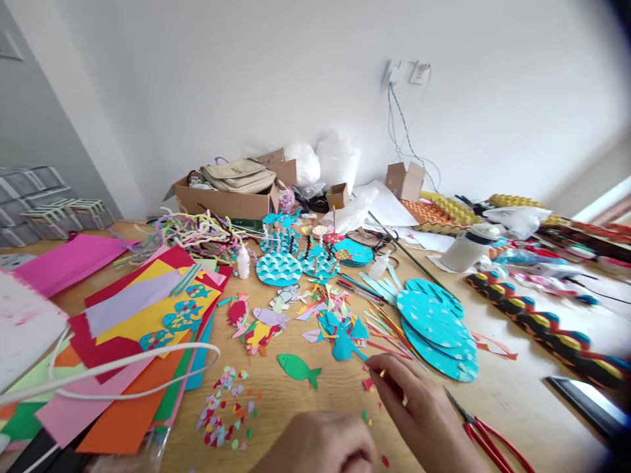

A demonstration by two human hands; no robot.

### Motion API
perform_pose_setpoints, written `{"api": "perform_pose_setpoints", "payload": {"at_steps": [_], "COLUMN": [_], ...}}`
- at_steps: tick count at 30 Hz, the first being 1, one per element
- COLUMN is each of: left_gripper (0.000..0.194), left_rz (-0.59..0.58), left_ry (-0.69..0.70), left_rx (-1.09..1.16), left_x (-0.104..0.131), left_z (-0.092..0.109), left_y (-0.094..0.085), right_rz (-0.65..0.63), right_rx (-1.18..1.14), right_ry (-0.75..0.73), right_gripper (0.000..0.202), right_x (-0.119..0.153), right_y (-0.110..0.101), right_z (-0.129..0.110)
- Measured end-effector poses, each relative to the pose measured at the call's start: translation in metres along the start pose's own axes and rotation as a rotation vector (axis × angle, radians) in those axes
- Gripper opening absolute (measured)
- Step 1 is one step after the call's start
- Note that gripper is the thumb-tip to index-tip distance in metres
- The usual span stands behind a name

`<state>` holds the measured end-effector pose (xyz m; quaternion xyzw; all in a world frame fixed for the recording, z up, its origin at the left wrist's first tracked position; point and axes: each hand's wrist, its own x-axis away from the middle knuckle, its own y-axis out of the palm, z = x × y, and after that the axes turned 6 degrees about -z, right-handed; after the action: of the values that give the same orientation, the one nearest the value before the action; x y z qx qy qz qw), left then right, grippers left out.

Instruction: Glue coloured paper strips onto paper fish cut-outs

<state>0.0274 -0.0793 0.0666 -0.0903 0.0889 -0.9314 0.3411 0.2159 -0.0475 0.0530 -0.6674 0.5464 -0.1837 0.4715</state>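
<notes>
My right hand (411, 401) reaches over the table with thumb and fingers drawn together. Its fingertips are beside the tail end of a pile of blue paper scraps (341, 338); whatever they may pinch is too small to make out. My left hand (320, 441) is curled at the bottom edge, and its fingers hide anything inside. A green paper fish (298, 370) lies flat just beyond my left hand. Small coloured paper bits (221, 414) are scattered to its left. Red-handled scissors (486, 433) rest to the right of my right hand.
Coloured paper sheets (142, 315) with blue paper fish cover the left, crossed by a white cable (148, 355). Blue paper ovals (436, 322) lie at right, near a white bottle (468, 248) and a phone (586, 404). Glue bottles (243, 263) and a cardboard box (227, 200) stand farther back.
</notes>
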Motion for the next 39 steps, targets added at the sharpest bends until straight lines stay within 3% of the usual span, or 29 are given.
{"api": "perform_pose_setpoints", "payload": {"at_steps": [3,7,9,11,15,18,21,24,28,33,39], "left_gripper": [0.022,0.029,0.032,0.031,0.035,0.038,0.041,0.045,0.049,0.048,0.047], "left_rz": [0.13,0.229,0.283,0.304,0.334,0.343,0.429,0.433,0.422,0.424,0.264], "left_ry": [-0.141,-0.247,-0.226,-0.207,-0.181,-0.067,-0.031,0.003,0.059,0.165,0.014], "left_rx": [-0.518,-0.862,-0.962,-1.016,-1.049,-1.136,-1.227,-1.269,-1.296,-1.428,-1.372], "left_x": [0.014,0.03,0.035,0.038,0.046,0.05,0.046,0.036,0.029,0.027,0.028], "left_z": [-0.01,-0.044,-0.06,-0.072,-0.088,-0.107,-0.133,-0.15,-0.148,-0.138,-0.138], "left_y": [-0.015,-0.028,-0.033,-0.041,-0.058,-0.063,-0.06,-0.056,-0.058,-0.061,-0.061], "right_rz": [-0.007,0.018,0.075,0.131,0.17,0.134,0.068,-0.035,-0.189,-0.324,-0.394], "right_rx": [0.053,0.0,-0.109,-0.252,-0.274,-0.248,-0.181,-0.095,0.061,0.259,0.415], "right_ry": [0.149,0.321,0.395,0.579,0.657,0.698,0.739,0.744,0.718,0.642,0.626], "right_gripper": [0.017,0.018,0.019,0.023,0.03,0.032,0.032,0.031,0.029,0.016,0.015], "right_x": [0.001,-0.012,-0.026,-0.043,-0.079,-0.101,-0.119,-0.131,-0.131,-0.106,-0.078], "right_y": [-0.017,-0.024,-0.025,-0.026,-0.029,-0.031,-0.032,-0.033,-0.032,-0.034,-0.031], "right_z": [0.016,0.05,0.07,0.089,0.122,0.138,0.15,0.16,0.164,0.144,0.115]}}
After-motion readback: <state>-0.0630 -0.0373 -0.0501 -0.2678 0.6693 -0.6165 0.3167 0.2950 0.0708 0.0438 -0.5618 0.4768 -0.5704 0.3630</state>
